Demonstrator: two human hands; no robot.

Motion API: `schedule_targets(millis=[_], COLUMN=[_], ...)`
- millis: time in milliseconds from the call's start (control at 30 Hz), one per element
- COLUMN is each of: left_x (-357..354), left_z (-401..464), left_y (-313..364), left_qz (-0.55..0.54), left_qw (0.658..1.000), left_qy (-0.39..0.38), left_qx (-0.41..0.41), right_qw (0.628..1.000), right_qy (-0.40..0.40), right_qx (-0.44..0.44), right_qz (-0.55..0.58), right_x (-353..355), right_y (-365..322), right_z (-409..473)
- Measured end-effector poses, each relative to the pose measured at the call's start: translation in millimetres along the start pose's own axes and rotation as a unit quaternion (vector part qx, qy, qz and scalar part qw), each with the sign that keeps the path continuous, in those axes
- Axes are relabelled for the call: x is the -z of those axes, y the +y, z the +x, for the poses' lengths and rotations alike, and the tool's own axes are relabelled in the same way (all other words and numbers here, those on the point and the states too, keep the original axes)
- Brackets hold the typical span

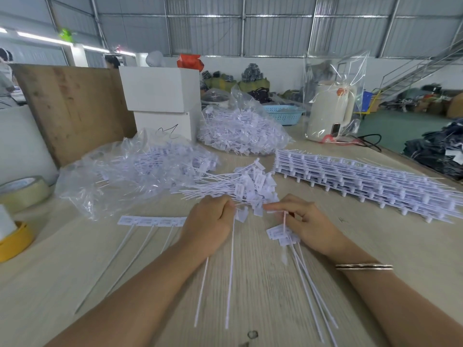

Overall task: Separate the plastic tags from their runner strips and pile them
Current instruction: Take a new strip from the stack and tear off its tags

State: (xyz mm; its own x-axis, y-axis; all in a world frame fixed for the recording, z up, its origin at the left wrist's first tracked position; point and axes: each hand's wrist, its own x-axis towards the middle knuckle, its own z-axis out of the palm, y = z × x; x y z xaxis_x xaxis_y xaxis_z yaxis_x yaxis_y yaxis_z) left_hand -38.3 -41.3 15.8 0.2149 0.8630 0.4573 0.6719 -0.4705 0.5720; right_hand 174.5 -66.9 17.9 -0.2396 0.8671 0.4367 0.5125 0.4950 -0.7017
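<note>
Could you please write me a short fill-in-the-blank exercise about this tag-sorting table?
1. The bracelet sits on the ____ wrist.
2. The roll of yellow tape lies at the table's ____ edge.
3. The stacked runner strips lie to the ____ of the loose tag pile.
4. The kettle stands inside a clear plastic ____.

Missing words: right; left; right; bag

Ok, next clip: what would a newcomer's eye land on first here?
Probably the two hands at centre, the left hand and right hand each gripping white plastic tags. Just beyond them lies a loose pile of separated tags, and at right a long stack of uncut runner strips.
</note>
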Motion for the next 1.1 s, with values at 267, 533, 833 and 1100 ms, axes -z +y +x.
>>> schedule_targets(millis=[267, 533, 833, 1100], left_x=[7, -3, -4, -1], left_z=[1, -2, -6, -3], left_y=[5, 9, 9, 3], left_qz=[0.024, -0.049, 0.0, 0.059], left_qw=[0.999, 0.996, 0.993, 0.994], left_qy=[0.018, -0.071, -0.054, -0.083], left_qx=[-0.011, -0.038, -0.11, -0.048], right_qw=[0.992, 0.947, 0.88, 0.898], right_qy=[-0.001, 0.053, 0.12, 0.067], right_qx=[-0.017, 0.165, 0.257, 0.182], right_qz=[-0.126, -0.271, -0.382, -0.395], right_x=[1, -7, -12, -14], right_y=[1, -17, -18, -15], right_z=[0, -3, 2, -1])
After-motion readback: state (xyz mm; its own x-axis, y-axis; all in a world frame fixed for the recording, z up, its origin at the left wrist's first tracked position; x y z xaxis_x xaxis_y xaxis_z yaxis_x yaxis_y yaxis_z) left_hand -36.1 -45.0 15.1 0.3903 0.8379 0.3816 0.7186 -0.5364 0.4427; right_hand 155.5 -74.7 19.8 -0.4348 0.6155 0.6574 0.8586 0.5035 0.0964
